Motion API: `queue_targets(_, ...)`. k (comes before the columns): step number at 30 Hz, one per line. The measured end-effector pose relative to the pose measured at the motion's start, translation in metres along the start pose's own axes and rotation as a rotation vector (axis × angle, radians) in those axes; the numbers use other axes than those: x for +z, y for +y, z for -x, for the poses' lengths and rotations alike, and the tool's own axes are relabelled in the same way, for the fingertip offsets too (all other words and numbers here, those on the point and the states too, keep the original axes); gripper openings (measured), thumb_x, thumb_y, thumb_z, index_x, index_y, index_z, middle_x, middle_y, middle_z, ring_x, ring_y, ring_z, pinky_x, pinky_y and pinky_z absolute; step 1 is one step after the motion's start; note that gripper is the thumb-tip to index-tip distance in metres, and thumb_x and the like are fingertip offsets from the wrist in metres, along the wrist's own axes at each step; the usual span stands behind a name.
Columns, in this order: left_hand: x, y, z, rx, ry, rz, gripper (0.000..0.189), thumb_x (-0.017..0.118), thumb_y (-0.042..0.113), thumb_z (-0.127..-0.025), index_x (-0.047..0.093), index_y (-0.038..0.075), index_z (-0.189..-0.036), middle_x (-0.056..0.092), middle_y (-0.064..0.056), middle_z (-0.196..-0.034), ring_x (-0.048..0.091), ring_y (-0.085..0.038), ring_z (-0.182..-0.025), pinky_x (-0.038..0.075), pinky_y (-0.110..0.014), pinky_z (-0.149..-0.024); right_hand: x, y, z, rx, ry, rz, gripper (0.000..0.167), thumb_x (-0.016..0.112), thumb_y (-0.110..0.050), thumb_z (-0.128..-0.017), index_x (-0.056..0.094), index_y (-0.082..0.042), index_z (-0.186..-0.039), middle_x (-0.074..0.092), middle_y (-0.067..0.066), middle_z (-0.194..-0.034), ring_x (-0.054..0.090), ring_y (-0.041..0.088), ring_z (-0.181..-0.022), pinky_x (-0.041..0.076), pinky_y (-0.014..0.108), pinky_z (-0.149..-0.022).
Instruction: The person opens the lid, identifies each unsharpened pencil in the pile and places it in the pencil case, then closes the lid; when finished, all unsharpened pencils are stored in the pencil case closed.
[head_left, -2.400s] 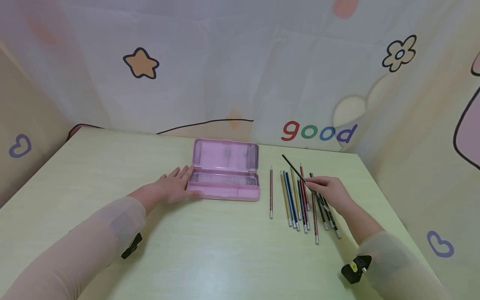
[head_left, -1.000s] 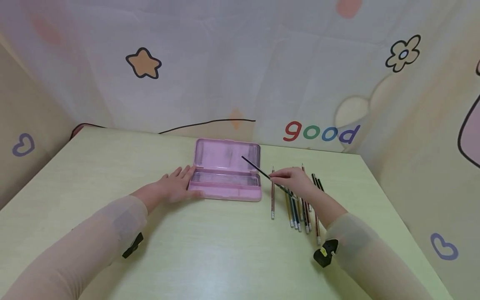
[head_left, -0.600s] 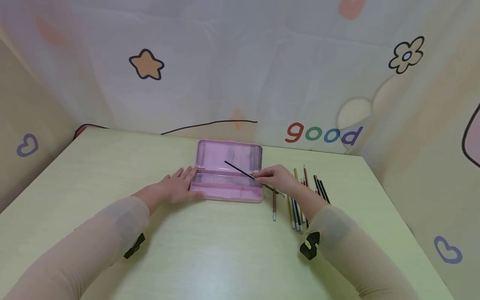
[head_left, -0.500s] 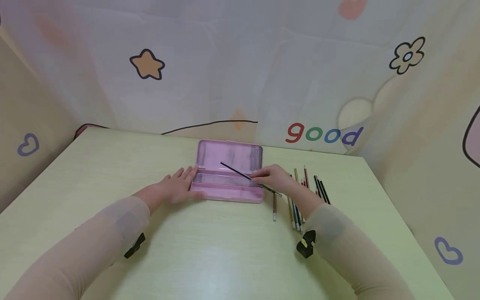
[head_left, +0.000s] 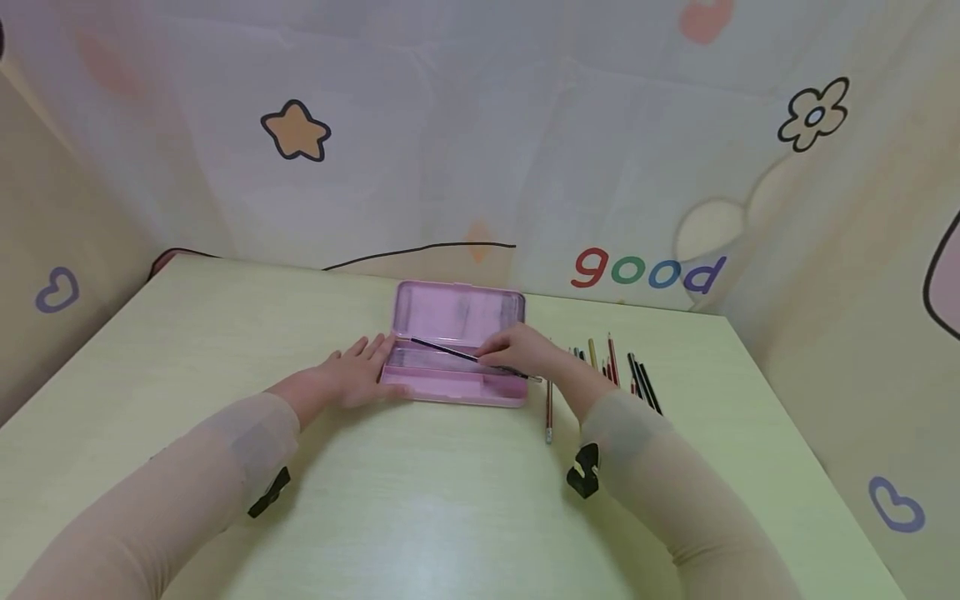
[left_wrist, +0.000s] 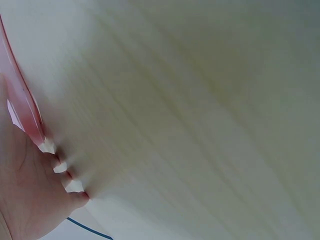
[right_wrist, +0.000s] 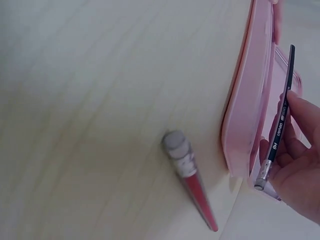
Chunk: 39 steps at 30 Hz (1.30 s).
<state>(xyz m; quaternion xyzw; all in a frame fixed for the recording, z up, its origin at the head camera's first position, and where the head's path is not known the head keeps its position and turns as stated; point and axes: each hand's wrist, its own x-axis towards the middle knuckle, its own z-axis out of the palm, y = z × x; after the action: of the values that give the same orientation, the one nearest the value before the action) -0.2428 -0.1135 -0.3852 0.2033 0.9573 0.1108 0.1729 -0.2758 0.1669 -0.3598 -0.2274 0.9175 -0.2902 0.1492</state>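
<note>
A pink pencil case (head_left: 435, 385) lies on the table with its lid raised at the back. My right hand (head_left: 521, 350) pinches a black pencil (head_left: 446, 348) between thumb and fingers, slanted across the case. In the right wrist view that black pencil (right_wrist: 281, 122) shows its metal ferrule and grey eraser end toward the camera. My left hand (head_left: 352, 373) rests with fingers spread at the case's left end. In the left wrist view, the left hand (left_wrist: 30, 185) touches the case's pink edge (left_wrist: 25, 100).
One red pencil (head_left: 549, 412) lies just right of the case. Several other pencils (head_left: 613, 358), red, yellow, and black (head_left: 645, 383), lie farther right, partly hidden by the right forearm. A printed cloth (head_left: 420, 167) hangs behind the table (head_left: 405, 500).
My right hand has carried the black pencil leftward from the pencil group to over the case, and lowered it. The left hand has stayed at the case.
</note>
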Motion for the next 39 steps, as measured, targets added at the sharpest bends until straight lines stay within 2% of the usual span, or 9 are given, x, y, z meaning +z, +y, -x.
queue_targets(8, 0.0, 0.001, 0.001, 0.0, -0.007, 0.011, 0.105, 0.035, 0.076, -0.082, -0.001, 0.005, -0.149, 0.004, -0.019, -0.154, 0.002, -0.042, -0.139, 0.008, -0.062, -0.106, 0.006, -0.011, -0.009, -0.039, -0.045, 0.0, 0.018, 0.065, -0.019, -0.088, 0.073, -0.01, -0.102, 0.069, 0.0, -0.101, 0.057, 0.014, -0.094, 0.045, 0.031, -0.088)
queue_targets(13, 0.001, 0.002, 0.0, 0.013, -0.003, 0.015, 0.103, 0.037, 0.073, -0.083, -0.001, 0.003, -0.149, 0.005, -0.02, -0.154, 0.003, -0.043, -0.138, 0.009, -0.063, -0.105, 0.009, -0.014, -0.011, -0.032, -0.038, 0.007, 0.018, 0.065, -0.017, -0.089, 0.073, -0.009, -0.102, 0.069, 0.001, -0.102, 0.057, 0.014, -0.095, 0.044, 0.032, -0.09)
queue_targets(23, 0.006, 0.003, -0.002, 0.01, -0.002, 0.009, 0.106, 0.035, 0.076, -0.081, 0.0, 0.003, -0.149, 0.004, -0.021, -0.154, 0.003, -0.043, -0.138, 0.009, -0.064, -0.105, 0.018, -0.01, -0.011, 0.001, 0.004, -0.076, 0.019, 0.064, -0.018, -0.09, 0.072, -0.01, -0.105, 0.068, 0.001, -0.105, 0.057, 0.016, -0.101, 0.043, 0.033, -0.093)
queue_targets(28, 0.007, 0.005, -0.002, -0.008, -0.008, 0.02, 0.106, 0.034, 0.078, -0.08, -0.001, 0.005, -0.149, 0.002, -0.02, -0.154, 0.0, -0.041, -0.139, 0.006, -0.063, -0.105, 0.015, -0.006, -0.003, 0.015, 0.053, -0.15, 0.02, 0.065, -0.018, -0.089, 0.072, -0.01, -0.106, 0.067, 0.001, -0.104, 0.057, 0.017, -0.099, 0.045, 0.034, -0.09)
queue_targets(32, 0.008, 0.004, -0.002, -0.014, -0.006, 0.027, 0.107, 0.034, 0.078, -0.08, -0.002, 0.005, -0.149, 0.001, -0.021, -0.154, -0.001, -0.041, -0.139, 0.005, -0.063, -0.105, 0.009, 0.001, 0.008, 0.006, 0.081, -0.168, 0.021, 0.066, -0.019, -0.088, 0.072, -0.01, -0.106, 0.067, 0.002, -0.105, 0.057, 0.017, -0.098, 0.047, 0.032, -0.087)
queue_targets(39, 0.005, 0.002, -0.002, -0.015, 0.002, 0.001, 0.102, 0.035, 0.074, -0.083, -0.003, 0.007, -0.15, 0.001, -0.018, -0.154, -0.001, -0.04, -0.139, 0.007, -0.062, -0.106, -0.008, 0.016, 0.04, 0.103, 0.131, -0.293, 0.027, 0.065, -0.022, -0.089, 0.068, -0.011, -0.113, 0.064, 0.005, -0.114, 0.056, 0.021, -0.105, 0.045, 0.039, -0.093)
